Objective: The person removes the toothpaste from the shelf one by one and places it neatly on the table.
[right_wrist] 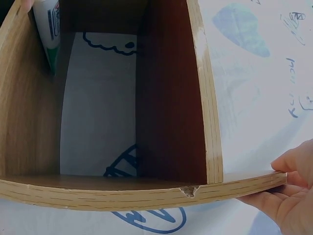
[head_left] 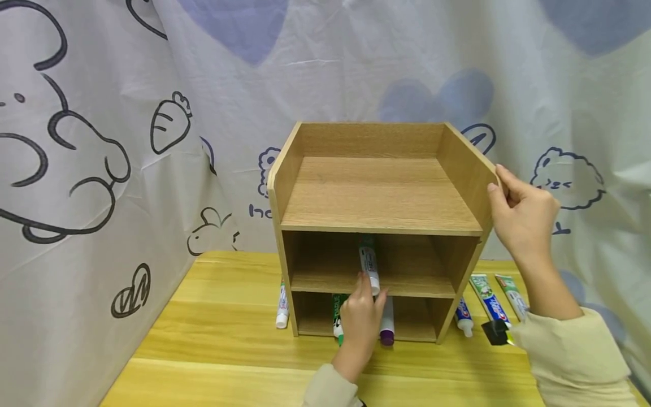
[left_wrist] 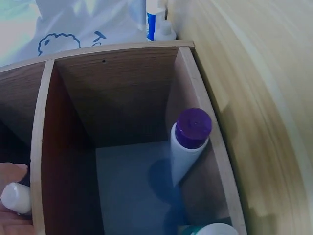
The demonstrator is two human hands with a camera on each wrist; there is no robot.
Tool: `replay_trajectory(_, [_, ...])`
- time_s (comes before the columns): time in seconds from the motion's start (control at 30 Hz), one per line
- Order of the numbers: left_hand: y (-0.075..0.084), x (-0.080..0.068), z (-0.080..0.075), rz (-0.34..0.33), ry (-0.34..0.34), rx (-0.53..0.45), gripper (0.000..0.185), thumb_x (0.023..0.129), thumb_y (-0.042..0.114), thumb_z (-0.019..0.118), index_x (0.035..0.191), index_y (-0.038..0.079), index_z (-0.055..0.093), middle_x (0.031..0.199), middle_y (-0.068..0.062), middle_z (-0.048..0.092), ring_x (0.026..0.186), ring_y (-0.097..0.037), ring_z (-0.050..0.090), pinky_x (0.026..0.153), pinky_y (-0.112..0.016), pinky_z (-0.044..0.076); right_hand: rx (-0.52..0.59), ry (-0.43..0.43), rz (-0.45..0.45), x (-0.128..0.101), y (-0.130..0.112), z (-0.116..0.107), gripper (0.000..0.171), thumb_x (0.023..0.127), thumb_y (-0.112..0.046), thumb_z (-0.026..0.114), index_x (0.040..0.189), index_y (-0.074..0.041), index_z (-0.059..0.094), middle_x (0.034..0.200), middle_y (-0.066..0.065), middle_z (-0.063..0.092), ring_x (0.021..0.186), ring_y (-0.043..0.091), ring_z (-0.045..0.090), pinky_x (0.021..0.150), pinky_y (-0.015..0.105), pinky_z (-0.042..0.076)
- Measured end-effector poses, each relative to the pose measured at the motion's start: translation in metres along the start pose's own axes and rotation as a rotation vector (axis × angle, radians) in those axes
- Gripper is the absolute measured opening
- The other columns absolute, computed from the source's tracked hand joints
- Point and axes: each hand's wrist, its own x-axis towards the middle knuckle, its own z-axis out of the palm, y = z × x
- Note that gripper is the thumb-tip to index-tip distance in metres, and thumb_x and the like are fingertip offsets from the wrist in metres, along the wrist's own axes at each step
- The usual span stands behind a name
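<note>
A small wooden shelf (head_left: 376, 195) stands on the table. My left hand (head_left: 358, 319) pinches a white-and-green toothpaste tube (head_left: 369, 263) near its white cap; the tube lies in the middle compartment, cap toward me. Up on the shelf's right side panel, my right hand (head_left: 526, 217) grips the front edge between thumb and fingers, as the right wrist view shows. Down in the bottom compartment are a green toothpaste tube (head_left: 338, 314), partly behind my left hand, and a white tube with a purple cap (left_wrist: 193, 128).
Left of the shelf lies a white-capped tube (head_left: 282, 308). To its right, a blue tube (head_left: 463, 316), a green-and-blue tube (head_left: 490, 299) and a green-and-white tube (head_left: 511, 294) rest on the wooden table (head_left: 203, 339). A printed curtain (head_left: 346, 73) hangs behind.
</note>
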Motion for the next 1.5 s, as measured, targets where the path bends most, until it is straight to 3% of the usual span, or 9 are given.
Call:
replay_trajectory(0.13, [0.004,0.004,-0.003,-0.054,-0.079,0.031,0.046,0.070,0.027,0.079,0.099,-0.007,0.067,0.095,-0.019,0.071,0.049,-0.014,0.063,0.042,-0.013,0.045,-0.009,0.006,-0.005,0.000,-0.001,0.000,0.033,0.089,-0.009,0.056,0.122,-0.007,0.059,0.115,0.018,0.062,0.097,0.037,0.062,0.058,-0.007,0.034])
replay_trajectory(0.3, [0.005,0.006,-0.005,-0.092,-0.104,0.022,0.042,0.071,0.023,0.079,0.099,-0.007,0.067,0.095,-0.018,0.071,0.050,-0.014,0.063,0.042,-0.014,0.046,-0.015,0.006,-0.010,0.000,-0.001,0.000,0.033,0.089,-0.010,0.056,0.121,-0.007,0.059,0.113,0.019,0.062,0.088,0.014,0.068,0.057,-0.007,0.035])
replay_trajectory(0.47, [0.002,0.006,-0.006,-0.099,-0.065,-0.013,0.033,0.071,0.017,0.078,0.094,-0.005,0.069,0.092,-0.017,0.071,0.050,-0.016,0.063,0.043,-0.017,0.048,-0.015,0.003,-0.009,-0.001,-0.001,0.001,0.033,0.089,-0.011,0.056,0.121,-0.008,0.059,0.113,0.020,0.063,0.073,-0.017,0.054,0.057,-0.007,0.034])
replay_trajectory(0.57, [-0.002,0.005,-0.006,-0.083,-0.024,-0.041,0.030,0.069,0.013,0.078,0.090,-0.005,0.069,0.088,-0.019,0.071,0.055,-0.019,0.067,0.047,-0.019,0.052,-0.001,0.001,-0.014,-0.002,-0.001,0.001,0.033,0.089,-0.010,0.056,0.122,-0.007,0.059,0.112,0.022,0.063,0.063,-0.029,0.037,0.056,-0.007,0.034])
replay_trajectory(0.67, [-0.005,0.004,-0.006,-0.066,0.015,-0.089,0.028,0.068,0.009,0.079,0.089,-0.006,0.070,0.085,-0.021,0.071,0.063,-0.024,0.069,0.054,-0.022,0.054,0.007,0.007,-0.021,-0.002,-0.001,0.001,0.033,0.089,-0.009,0.056,0.121,-0.006,0.059,0.112,0.022,0.062,0.062,-0.030,0.034,0.055,-0.007,0.033])
replay_trajectory(0.73, [-0.008,0.004,-0.006,-0.058,0.034,-0.120,0.027,0.066,0.008,0.079,0.088,-0.007,0.070,0.084,-0.021,0.071,0.066,-0.026,0.070,0.055,-0.023,0.055,0.003,0.012,-0.022,-0.002,-0.001,0.000,0.033,0.089,-0.009,0.056,0.121,-0.006,0.059,0.112,0.022,0.062,0.066,-0.025,0.045,0.056,-0.007,0.033])
replay_trajectory(0.83, [-0.011,0.003,-0.007,-0.055,0.052,-0.158,0.027,0.065,0.004,0.079,0.087,-0.007,0.070,0.083,-0.021,0.071,0.067,-0.026,0.070,0.057,-0.024,0.055,-0.003,0.007,-0.007,-0.001,-0.002,0.000,0.033,0.089,-0.010,0.055,0.122,-0.007,0.059,0.115,0.020,0.061,0.084,0.002,0.067,0.058,-0.007,0.033])
replay_trajectory(0.93, [-0.015,0.001,-0.009,-0.071,0.050,-0.193,0.027,0.064,0.001,0.079,0.088,-0.008,0.070,0.084,-0.021,0.071,0.069,-0.026,0.070,0.058,-0.025,0.056,-0.003,-0.005,0.005,0.000,-0.002,0.000,0.034,0.090,-0.010,0.055,0.123,-0.007,0.058,0.116,0.020,0.061,0.099,0.037,0.062,0.059,-0.007,0.034])
replay_trajectory(1.5, [-0.036,-0.009,-0.027,-0.173,0.084,-0.475,0.028,0.063,-0.007,0.077,0.090,-0.012,0.069,0.088,-0.025,0.069,0.072,-0.032,0.069,0.058,-0.020,0.054,0.003,-0.021,0.031,0.000,0.000,0.000,0.034,0.091,-0.012,0.054,0.125,-0.010,0.057,0.119,0.020,0.059,0.102,0.038,0.060,0.062,-0.004,0.037])
